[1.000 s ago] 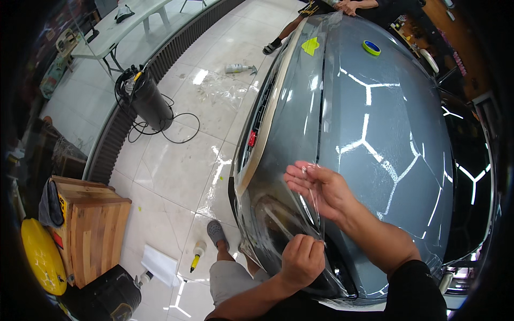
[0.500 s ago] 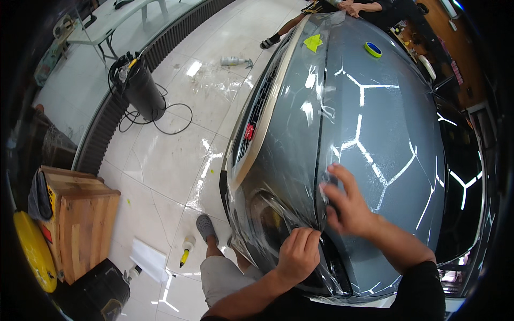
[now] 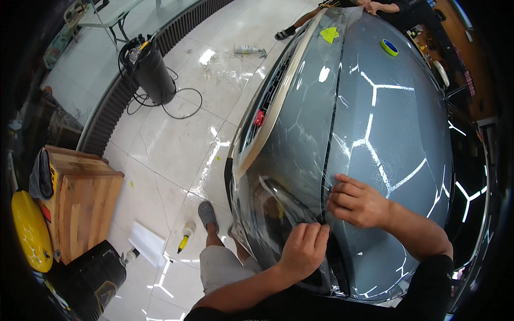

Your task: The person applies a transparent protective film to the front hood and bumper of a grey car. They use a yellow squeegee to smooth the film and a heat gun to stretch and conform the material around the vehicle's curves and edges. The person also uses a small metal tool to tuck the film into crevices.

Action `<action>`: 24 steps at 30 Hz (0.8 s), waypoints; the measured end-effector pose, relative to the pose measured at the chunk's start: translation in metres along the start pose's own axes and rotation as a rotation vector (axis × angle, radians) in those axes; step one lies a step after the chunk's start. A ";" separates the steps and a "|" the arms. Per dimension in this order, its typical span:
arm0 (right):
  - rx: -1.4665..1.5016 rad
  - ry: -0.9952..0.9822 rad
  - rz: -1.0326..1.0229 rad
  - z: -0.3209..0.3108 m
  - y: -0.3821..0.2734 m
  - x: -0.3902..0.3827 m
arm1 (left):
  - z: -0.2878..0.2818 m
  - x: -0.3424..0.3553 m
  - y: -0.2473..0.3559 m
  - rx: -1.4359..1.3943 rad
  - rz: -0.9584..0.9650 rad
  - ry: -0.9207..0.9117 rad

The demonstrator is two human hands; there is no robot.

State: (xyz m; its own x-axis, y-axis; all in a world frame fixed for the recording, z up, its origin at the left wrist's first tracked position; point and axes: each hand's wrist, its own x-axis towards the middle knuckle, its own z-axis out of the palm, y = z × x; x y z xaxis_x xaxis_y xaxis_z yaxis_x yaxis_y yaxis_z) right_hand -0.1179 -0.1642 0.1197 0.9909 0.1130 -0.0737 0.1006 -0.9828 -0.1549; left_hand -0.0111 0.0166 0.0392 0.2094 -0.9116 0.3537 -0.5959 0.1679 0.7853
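Along hood seam [image 3: 327, 155], film edge [image 3: 292, 200]

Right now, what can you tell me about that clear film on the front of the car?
The film is a thin, clear, glossy sheet, plastic by its look, draped over the grey car's front corner, across the headlight and the hood seam. It looks wrinkled and loose at its edge, not smoothed flat. The left hand pinches its near edge beside the seam, and the right hand presses fingertips onto it on the hood. How far it runs up the hood is hard to tell.
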 end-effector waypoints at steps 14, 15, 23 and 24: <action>0.131 -0.046 0.007 -0.012 -0.019 0.017 | 0.000 -0.006 -0.004 -0.169 0.066 0.106; 0.116 -0.055 0.004 -0.012 -0.018 0.014 | 0.000 -0.005 -0.005 -0.188 0.077 0.119; 0.049 -0.082 0.000 -0.010 -0.017 -0.003 | 0.014 -0.012 -0.007 -0.170 0.124 0.021; 0.059 -0.088 0.016 -0.009 -0.016 -0.004 | 0.016 -0.012 -0.008 -0.177 0.122 0.018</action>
State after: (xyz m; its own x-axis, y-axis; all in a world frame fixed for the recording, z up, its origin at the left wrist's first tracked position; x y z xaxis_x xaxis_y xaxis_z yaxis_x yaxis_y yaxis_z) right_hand -0.1223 -0.1501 0.1315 0.9803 0.1126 -0.1623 0.0770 -0.9745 -0.2109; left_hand -0.0209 0.0205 0.0206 0.1592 -0.8738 0.4595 -0.4723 0.3412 0.8127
